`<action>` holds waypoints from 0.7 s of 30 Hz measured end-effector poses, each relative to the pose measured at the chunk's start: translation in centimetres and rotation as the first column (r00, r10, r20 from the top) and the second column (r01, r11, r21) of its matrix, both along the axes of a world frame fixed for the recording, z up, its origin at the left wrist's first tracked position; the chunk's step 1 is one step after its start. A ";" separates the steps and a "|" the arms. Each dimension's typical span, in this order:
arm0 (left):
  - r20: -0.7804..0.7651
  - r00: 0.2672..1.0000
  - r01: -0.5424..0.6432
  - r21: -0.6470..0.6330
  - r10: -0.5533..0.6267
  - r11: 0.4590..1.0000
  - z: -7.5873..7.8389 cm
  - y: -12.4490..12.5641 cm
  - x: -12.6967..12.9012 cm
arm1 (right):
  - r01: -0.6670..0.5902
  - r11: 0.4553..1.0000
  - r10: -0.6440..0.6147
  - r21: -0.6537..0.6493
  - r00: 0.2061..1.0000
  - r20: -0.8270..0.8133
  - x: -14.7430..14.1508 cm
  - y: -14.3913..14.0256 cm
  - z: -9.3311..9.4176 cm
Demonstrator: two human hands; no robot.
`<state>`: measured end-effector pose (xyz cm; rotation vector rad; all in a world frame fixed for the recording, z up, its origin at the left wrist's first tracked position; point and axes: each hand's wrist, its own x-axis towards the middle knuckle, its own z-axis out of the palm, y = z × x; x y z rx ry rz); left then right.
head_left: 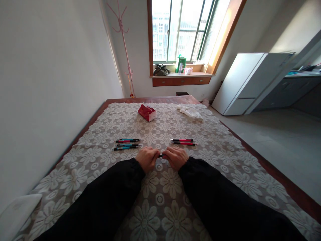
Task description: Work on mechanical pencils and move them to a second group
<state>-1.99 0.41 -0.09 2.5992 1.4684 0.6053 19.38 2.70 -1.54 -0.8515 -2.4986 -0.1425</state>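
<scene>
In the lower middle of the frame, a small dark pen (160,155) is held between the two hands, mostly hidden. The left hand (147,158) and the right hand (176,157) both close their fingers on its ends, above the flowered tablecloth (165,187). Left of the hands lie four pens (127,144), right of them two pens (183,142). Farther up the frame lies a red box (147,112).

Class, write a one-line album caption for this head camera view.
Both hands, left hand and right hand, grip a small pen between two pen groups on a lace tablecloth.
</scene>
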 end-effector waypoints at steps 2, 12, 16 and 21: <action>0.005 1.000 -0.008 0.001 0.008 1.000 0.1 0.0 0.1 | 0.013 1.000 -0.013 -0.018 1.000 0.008 0.0 -0.1 0.1; 0.063 0.998 -0.017 -0.030 0.019 0.999 0.4 0.0 -0.1 | 0.084 0.993 -0.084 -0.078 0.996 0.003 0.0 0.0 0.1; 0.136 0.990 -0.043 -0.041 0.048 0.998 0.2 0.2 -0.1 | 0.129 0.989 -0.131 -0.077 0.991 -0.025 0.0 -0.2 0.4; 0.168 0.986 0.002 -0.020 0.001 1.000 0.1 0.3 0.0 | 0.202 0.978 -0.201 -0.060 0.979 0.023 -0.1 -0.5 1.0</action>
